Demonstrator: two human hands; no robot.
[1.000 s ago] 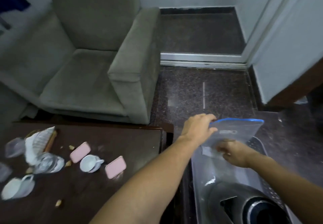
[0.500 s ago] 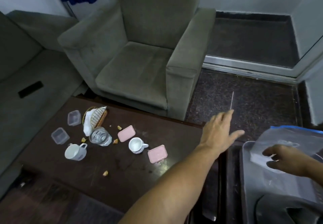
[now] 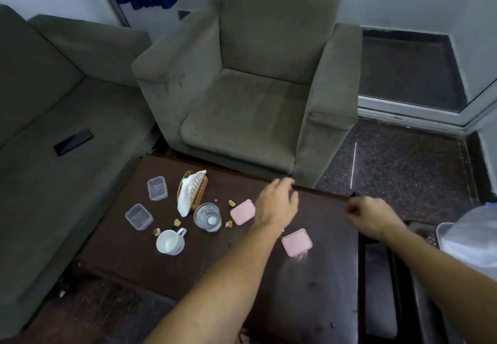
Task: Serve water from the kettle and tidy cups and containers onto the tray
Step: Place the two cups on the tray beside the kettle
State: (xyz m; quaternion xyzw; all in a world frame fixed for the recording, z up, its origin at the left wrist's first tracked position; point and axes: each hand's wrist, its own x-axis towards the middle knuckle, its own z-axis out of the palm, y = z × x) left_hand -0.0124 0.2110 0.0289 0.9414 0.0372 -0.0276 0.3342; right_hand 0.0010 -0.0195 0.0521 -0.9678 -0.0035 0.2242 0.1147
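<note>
A white cup (image 3: 170,241) lies tipped on the dark table (image 3: 309,290) beside a glass of water (image 3: 207,216). Two clear containers (image 3: 157,188) (image 3: 139,216) stand to the left. Two pink lids (image 3: 242,212) (image 3: 297,242) lie on the table to the right of the glass. My left hand (image 3: 277,204) hovers between the two lids, fingers loosely bent downward, with nothing seen in it; what is under it is hidden. My right hand (image 3: 371,217) hangs loosely curled and empty over the table's right edge. The kettle is out of view.
A gold napkin holder with a white napkin (image 3: 191,193) and several food crumbs lie among the dishes. A clear plastic bag (image 3: 468,236) sits in a grey basket (image 3: 430,233) at the right. A grey armchair (image 3: 242,101) stands behind the table. A sofa holds a black phone (image 3: 73,142).
My view has swung left from the basket to the table. My left hand moved over the pink lids. My right hand let go of the plastic bag and came toward the table.
</note>
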